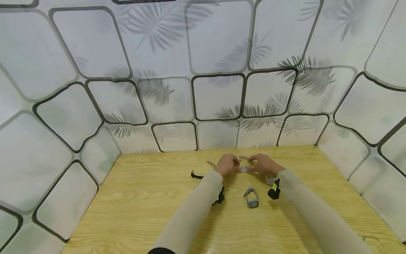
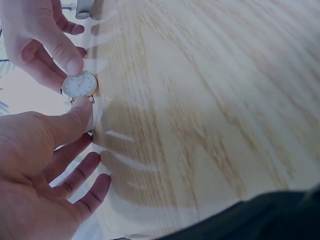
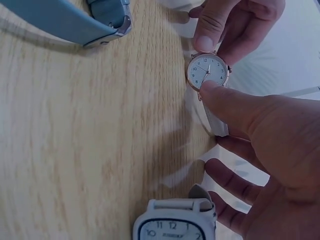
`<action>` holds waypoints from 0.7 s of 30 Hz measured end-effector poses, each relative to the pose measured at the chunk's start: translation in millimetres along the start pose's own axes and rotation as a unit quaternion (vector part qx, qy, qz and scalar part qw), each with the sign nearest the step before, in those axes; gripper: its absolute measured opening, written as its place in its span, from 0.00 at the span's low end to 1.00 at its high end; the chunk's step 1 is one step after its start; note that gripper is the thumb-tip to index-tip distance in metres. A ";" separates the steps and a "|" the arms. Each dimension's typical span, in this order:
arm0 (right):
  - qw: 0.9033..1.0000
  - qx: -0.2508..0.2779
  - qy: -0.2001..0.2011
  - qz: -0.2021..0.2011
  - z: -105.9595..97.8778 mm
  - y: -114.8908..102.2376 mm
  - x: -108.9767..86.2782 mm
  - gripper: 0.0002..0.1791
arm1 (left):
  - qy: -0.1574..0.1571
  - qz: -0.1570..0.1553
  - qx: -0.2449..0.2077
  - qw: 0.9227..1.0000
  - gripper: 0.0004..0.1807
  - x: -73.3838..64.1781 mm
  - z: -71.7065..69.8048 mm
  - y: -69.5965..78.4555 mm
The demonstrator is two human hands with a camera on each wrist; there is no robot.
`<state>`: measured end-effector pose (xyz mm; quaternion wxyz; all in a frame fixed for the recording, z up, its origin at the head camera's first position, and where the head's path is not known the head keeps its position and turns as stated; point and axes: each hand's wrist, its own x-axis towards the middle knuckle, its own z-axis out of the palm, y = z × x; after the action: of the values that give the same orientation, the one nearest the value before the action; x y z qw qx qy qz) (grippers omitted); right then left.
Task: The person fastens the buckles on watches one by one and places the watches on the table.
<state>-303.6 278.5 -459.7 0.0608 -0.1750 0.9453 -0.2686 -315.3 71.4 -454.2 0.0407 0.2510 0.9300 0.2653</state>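
Both hands hold one wristwatch [image 1: 244,169] with a round white dial, a rose-gold rim and a pale strap. My left hand [image 1: 227,164] pinches the case edge on one side. In the right wrist view its thumb lies by the 12 mark. From the other side my right hand [image 1: 264,164] grips the watch, its thumb over the lower dial edge and strap. The left wrist view shows the dial [image 2: 80,85] between both thumbs, close over the table. Part of the strap is hidden behind the fingers.
A blue-grey watch [image 1: 252,203] lies on the wooden table [image 1: 142,201] in front of the hands. A white square-faced watch [image 3: 172,227] lies beside the right hand. Left of the left hand are a black strap [image 1: 197,176] and a brownish strap [image 1: 210,163]. A patterned curtain [image 1: 219,98] stands behind.
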 end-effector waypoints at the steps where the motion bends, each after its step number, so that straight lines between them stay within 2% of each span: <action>1: 1.000 0.000 0.002 0.000 0.1 -0.1 -0.3 0.29 | 0.004 0.000 -0.005 1.000 0.14 -0.7 -0.1 -0.9; 6: 1.000 0.011 0.010 0.009 -0.3 -1.5 -1.6 0.30 | 0.022 -0.006 -0.029 0.999 0.14 -3.9 -3.0 -2.9; 14: 0.998 0.051 0.022 0.026 -1.2 -2.7 -7.6 0.33 | 0.038 -0.008 -0.039 0.998 0.14 -7.9 -5.8 -5.1; 21: 0.996 0.077 0.050 0.004 -3.8 -6.8 -14.9 0.34 | 0.040 -0.018 -0.091 0.995 0.16 -9.2 -7.9 -8.4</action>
<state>-288.5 280.4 -452.5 0.0276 -0.1525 0.9245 -0.3483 -312.7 57.0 -452.3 0.0313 0.2186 0.9074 0.3575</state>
